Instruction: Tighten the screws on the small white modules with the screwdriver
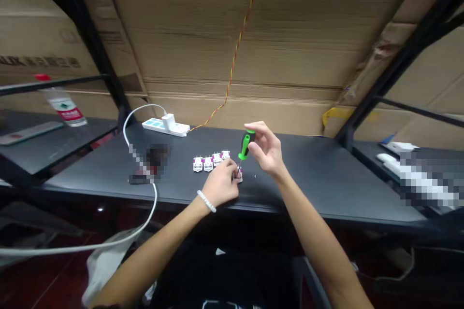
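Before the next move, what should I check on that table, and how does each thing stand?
1. Screwdriver held in the right hand: ok, gripped by its green-and-black handle.
2. White-and-purple part steadied by the left hand: ok, it is held at the fingertips.
3. Screwdriver tip seated on that part: cannot tell, too small and partly hidden.
4. Four similar parts out of the screwdriver's way: ok, beyond the left hand.
5. White cable clear of both hands: ok, off to the left.

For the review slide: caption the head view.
Right hand holds a green-and-black screwdriver, tip down, at a small white part by the left hand.
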The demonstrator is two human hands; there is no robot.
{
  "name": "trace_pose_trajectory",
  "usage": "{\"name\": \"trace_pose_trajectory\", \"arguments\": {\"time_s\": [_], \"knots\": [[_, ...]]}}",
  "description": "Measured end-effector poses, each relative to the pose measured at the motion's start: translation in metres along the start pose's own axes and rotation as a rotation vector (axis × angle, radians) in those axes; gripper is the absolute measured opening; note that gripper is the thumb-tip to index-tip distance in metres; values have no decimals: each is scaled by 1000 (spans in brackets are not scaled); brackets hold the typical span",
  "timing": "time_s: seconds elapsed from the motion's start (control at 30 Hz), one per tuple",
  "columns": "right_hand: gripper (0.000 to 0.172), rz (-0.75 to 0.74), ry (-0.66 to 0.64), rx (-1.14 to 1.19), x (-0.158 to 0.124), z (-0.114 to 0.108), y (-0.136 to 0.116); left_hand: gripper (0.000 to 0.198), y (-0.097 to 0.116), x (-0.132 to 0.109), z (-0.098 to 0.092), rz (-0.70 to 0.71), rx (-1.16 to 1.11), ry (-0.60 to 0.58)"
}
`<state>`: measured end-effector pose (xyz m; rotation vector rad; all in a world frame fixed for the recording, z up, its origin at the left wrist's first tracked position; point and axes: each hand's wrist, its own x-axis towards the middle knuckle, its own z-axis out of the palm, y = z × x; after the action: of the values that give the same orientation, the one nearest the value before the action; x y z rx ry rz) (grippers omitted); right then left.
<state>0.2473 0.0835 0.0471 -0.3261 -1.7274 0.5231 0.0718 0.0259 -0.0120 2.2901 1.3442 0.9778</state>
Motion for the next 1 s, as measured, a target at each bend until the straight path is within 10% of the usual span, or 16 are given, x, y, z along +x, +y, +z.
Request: {"name": "trace_pose_trajectory", "arguments": {"time_s": [0.73, 1.0], "knots": [[43, 76, -128, 186, -4, 1, -4, 23, 1, 0, 0, -14, 8, -4], [41, 30, 11, -64, 0, 2, 1, 21, 0, 0, 0, -14, 7, -11]]}}
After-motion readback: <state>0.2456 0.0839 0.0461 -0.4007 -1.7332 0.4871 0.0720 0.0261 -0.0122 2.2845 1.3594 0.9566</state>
